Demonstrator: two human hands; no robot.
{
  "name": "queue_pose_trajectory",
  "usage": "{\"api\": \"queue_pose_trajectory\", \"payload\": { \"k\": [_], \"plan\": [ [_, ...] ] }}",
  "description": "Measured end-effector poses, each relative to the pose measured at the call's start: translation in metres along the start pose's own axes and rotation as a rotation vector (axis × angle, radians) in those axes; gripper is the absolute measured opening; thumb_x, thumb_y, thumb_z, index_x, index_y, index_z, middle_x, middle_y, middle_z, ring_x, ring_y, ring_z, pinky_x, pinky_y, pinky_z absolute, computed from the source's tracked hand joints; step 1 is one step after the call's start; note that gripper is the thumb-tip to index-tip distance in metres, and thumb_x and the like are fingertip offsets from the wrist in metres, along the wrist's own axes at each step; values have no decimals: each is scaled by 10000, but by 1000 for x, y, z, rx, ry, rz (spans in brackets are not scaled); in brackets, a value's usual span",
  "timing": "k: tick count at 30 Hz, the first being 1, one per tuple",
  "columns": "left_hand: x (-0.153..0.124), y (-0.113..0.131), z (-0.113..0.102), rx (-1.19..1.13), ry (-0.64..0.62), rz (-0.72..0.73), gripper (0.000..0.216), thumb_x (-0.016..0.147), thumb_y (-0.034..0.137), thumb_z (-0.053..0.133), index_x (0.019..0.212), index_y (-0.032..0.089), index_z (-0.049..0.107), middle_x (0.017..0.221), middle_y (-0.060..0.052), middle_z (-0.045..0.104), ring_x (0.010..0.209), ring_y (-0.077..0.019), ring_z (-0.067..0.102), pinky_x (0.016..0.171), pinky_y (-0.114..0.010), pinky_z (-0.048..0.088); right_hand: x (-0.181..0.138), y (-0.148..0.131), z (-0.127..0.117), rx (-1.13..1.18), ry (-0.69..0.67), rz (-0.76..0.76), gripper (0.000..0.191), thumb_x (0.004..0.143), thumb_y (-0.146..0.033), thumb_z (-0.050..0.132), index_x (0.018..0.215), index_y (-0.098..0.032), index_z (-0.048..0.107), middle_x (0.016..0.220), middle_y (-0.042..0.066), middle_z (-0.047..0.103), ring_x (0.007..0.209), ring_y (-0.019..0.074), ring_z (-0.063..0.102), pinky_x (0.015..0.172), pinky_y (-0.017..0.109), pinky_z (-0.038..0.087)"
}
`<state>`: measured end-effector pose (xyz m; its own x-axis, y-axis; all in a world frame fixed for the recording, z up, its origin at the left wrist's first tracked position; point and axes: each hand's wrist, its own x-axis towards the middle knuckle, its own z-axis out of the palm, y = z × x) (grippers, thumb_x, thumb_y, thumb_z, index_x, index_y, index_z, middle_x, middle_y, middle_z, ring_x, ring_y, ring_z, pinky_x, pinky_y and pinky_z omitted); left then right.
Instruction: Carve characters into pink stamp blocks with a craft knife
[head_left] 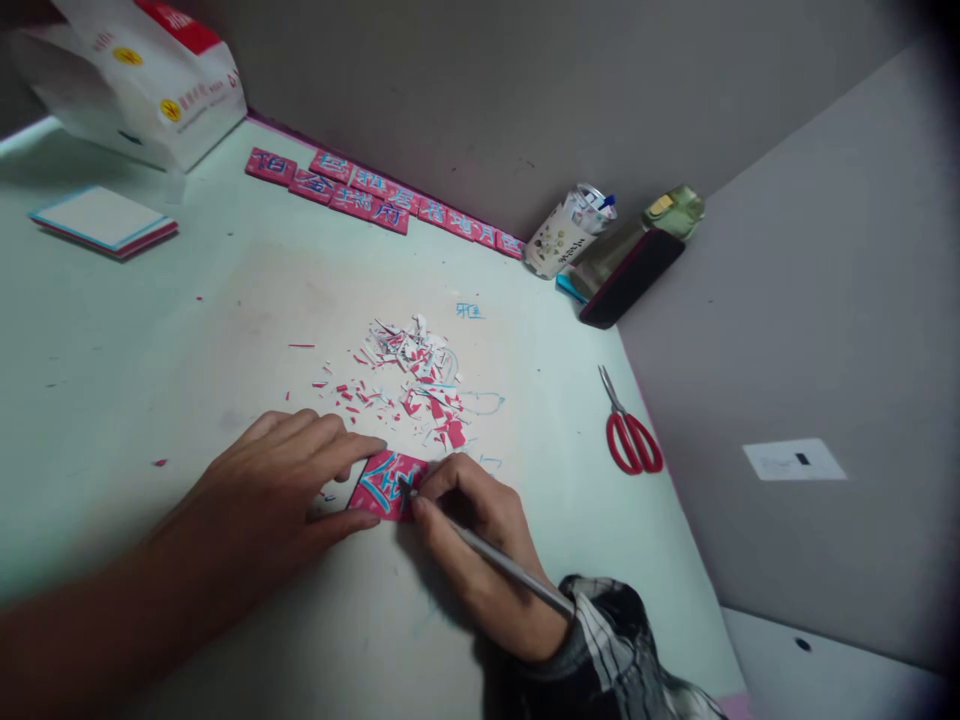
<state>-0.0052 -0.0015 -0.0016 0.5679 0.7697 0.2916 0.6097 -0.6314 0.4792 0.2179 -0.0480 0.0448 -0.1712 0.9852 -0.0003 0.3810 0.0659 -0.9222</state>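
I have the left hand [300, 465] arched over the work, thumb on the near edge and index finger on the far edge of a red card [375, 497], bracing it flat between them. The right hand [495, 510] is closed in a pen grip around a slim silver pen-style carving tool [514, 570], its dark tip at the blue character on the card's right part. I can't make out the blade. I'd call this step careful cutting along the blue strokes; as I judge it, the next move calls for light, steady pressure, with the left fingers kept off the tool's line.

Taking the card as the clock's centre, red and white scraps [409, 350] lie at twelve, on a brownish patch of the mint-green tabletop [585, 540]. Farther out at twelve, red character tiles [367, 205] line the back edge. A white-topped card stack [101, 217] sits at ten, a paper bag [202, 115] at eleven, a printed cup [553, 240] between one and two, a dark case [631, 280] at two, and red-handled scissors [619, 409] at three. Grey walls [787, 270] close in the corner.
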Motion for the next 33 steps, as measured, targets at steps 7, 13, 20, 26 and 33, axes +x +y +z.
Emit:
{"api": "queue_pose_trajectory", "payload": {
  "k": [7,13,20,26,33],
  "plan": [
    [1,-6,-1,15,-16,40,353,989,519,618,1250,283,644,984,-11,724,902,-267,656,824,-386,401,5,-2,0,202,176,116,120,927,-256,671,823,-218,622,767,-11,604,705,145,514,643,294,420],
    [0,-3,1,16,16,15,326,993,488,604,1230,275,671,972,-18,727,903,-278,659,833,-402,405,7,-5,-4,212,76,142,157,875,-234,675,756,-218,574,722,-21,570,642,130,462,574,276,373],
    [0,-3,-1,0,-25,-1,346,965,485,645,1242,280,677,984,-29,740,913,-284,679,815,-407,428,6,-4,-2,138,40,110,152,873,-227,652,754,-221,556,688,-32,551,605,121,446,549,269,365],
    [1,-5,-3,8,-22,14,357,942,467,687,1248,284,676,993,-26,751,917,-285,688,813,-405,442,4,-5,-2,121,91,68,165,887,-231,641,751,-224,548,710,-16,576,625,129,470,558,273,384],
    [1,-6,-5,41,-40,47,370,966,495,654,1263,274,647,1012,-36,744,920,-283,680,821,-405,434,-3,0,-2,-9,-2,-42,113,849,-158,631,781,-226,570,759,-5,617,657,137,508,579,275,406]
  ]
}}
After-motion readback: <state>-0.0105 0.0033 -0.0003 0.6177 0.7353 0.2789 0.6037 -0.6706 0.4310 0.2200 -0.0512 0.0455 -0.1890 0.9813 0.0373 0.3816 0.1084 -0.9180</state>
